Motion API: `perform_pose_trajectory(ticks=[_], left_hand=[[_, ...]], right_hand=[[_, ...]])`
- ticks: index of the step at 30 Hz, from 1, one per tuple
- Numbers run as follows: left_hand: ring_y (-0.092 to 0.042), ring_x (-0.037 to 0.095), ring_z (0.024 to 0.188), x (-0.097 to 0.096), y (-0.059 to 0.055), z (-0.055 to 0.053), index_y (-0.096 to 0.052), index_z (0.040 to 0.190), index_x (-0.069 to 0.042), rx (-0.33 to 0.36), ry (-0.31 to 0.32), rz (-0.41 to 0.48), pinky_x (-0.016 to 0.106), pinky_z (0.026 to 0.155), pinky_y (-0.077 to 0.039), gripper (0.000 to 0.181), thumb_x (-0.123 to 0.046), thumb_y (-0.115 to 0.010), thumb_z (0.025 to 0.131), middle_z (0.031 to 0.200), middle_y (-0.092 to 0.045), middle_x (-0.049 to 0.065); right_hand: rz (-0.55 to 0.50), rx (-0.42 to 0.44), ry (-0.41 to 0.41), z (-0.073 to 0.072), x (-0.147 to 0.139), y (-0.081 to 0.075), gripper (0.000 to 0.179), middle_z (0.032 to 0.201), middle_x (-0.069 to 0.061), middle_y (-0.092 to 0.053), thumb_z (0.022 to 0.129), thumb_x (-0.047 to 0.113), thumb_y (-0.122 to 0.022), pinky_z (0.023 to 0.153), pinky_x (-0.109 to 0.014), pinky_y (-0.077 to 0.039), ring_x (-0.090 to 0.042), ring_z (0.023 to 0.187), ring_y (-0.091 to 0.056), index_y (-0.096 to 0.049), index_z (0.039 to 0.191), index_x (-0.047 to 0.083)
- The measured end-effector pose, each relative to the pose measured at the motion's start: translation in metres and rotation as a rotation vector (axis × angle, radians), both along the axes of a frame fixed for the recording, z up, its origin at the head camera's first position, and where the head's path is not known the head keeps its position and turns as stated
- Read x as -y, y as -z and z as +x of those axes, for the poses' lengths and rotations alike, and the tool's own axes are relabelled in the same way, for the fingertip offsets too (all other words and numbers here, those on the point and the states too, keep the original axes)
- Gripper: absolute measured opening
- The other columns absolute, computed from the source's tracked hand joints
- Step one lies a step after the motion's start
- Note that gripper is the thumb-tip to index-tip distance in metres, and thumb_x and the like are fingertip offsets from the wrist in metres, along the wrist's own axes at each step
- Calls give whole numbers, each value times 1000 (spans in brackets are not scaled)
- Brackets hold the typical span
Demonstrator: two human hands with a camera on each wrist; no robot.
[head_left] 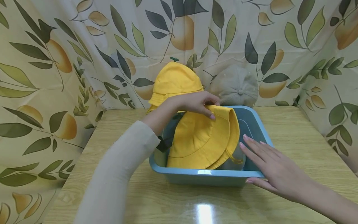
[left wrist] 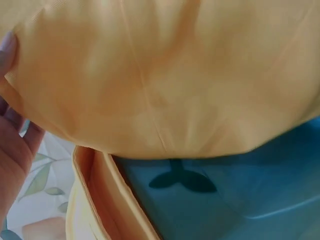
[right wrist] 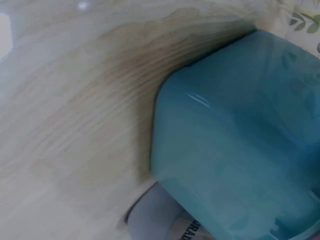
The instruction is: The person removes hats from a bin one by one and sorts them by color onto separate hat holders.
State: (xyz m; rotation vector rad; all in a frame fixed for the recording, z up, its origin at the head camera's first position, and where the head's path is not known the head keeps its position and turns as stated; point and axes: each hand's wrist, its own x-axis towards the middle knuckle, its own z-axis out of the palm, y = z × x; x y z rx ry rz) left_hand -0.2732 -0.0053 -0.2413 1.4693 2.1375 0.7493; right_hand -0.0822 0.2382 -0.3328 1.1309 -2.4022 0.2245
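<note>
My left hand (head_left: 197, 101) reaches over the blue plastic basin (head_left: 195, 172) and pinches a yellow bucket hat (head_left: 195, 137) by its upper edge. The hat hangs folded inside the basin, its thin yellow cord dangling at the right. In the left wrist view, a dark green sprout (left wrist: 182, 180) sticks out from the crown of the held hat (left wrist: 150, 90). My right hand (head_left: 275, 168) lies with straight fingers at the basin's front right corner, fingertips over the rim, thumb at the front wall.
Behind the basin stand a second yellow bucket hat (head_left: 176, 79) with a sprout on top, and a grey cap (head_left: 237, 85) to its right. In the right wrist view, the grey cap (right wrist: 155, 212) shows dark lettering. A leaf-patterned curtain (head_left: 134, 28) surrounds the wooden table (head_left: 288, 127).
</note>
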Motion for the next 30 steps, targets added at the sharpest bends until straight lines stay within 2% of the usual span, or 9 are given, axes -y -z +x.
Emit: perform_pose_trajectory(ticks=[5, 10, 13, 14, 16, 17, 21, 26, 30], left_hand=[[-38, 11, 66, 5, -4, 4, -49, 76, -10, 23, 2, 59, 19, 63, -33, 24, -19, -71, 78, 71, -39, -1], [-41, 12, 69, 13, -15, 12, -52, 80, -9, 50, -18, 98, 20, 64, -35, 20, -17, -70, 79, 74, -42, 0], [-46, 13, 75, 17, -21, 18, -56, 87, -8, 103, -32, 126, 22, 69, -40, 15, -13, -68, 80, 79, -48, 1], [-48, 14, 77, 18, -24, 21, -56, 88, -6, 123, -29, 140, 23, 70, -42, 15, -11, -68, 81, 81, -50, 2], [-50, 14, 78, 21, -30, 28, -57, 91, -6, 148, -40, 153, 25, 72, -44, 14, -9, -67, 81, 83, -52, 3], [-50, 15, 79, 23, -32, 31, -58, 91, -5, 152, -43, 161, 25, 72, -44, 14, -8, -66, 81, 84, -53, 4], [-50, 13, 78, 29, -39, 39, -58, 89, -5, 120, -69, 172, 25, 71, -43, 13, -8, -67, 81, 82, -54, 2], [-50, 14, 77, 36, -43, 40, -58, 87, -5, 97, -88, 238, 26, 71, -43, 12, -6, -67, 80, 81, -54, 2], [-49, 18, 79, 39, -44, 37, -58, 87, -2, 94, -76, 302, 29, 72, -44, 12, -2, -67, 79, 82, -54, 4]], right_hand=[[17, 33, 48, -1, -1, -16, 74, 146, -14, -30, 89, 58, -39, 111, -15, -7, -19, 134, -30, -35, 139, 3], [-23, -17, 95, -9, 6, -38, 76, 146, -14, -29, 89, 59, -36, 110, -18, -18, -30, 121, -46, -30, 140, 2], [-54, -92, 81, -16, 14, -53, 76, 144, -16, -32, 91, 58, -32, 95, -30, -41, -34, 110, -54, -31, 139, -1], [-70, -107, 68, -19, 16, -58, 76, 143, -17, -33, 91, 57, -32, 93, -32, -44, -35, 109, -55, -31, 138, -2], [-87, -147, 57, -23, 23, -68, 75, 140, -18, -38, 92, 57, -32, 78, -41, -50, -36, 102, -58, -33, 137, -3], [-92, -158, 56, -26, 27, -73, 75, 138, -18, -41, 92, 56, -32, 71, -44, -50, -36, 100, -60, -33, 137, -2], [-119, -179, 57, -33, 41, -86, 71, 125, -19, -54, 92, 55, -34, 65, -43, -52, -34, 93, -62, -37, 135, -1], [-150, -204, 39, -37, 51, -93, 61, 108, -15, -62, 93, 49, -36, 49, -35, -49, -27, 73, -64, -46, 124, -2], [-158, -245, 5, -36, 55, -93, 51, 93, -11, -64, 93, 42, -39, 40, -28, -43, -21, 61, -61, -51, 112, -3]])
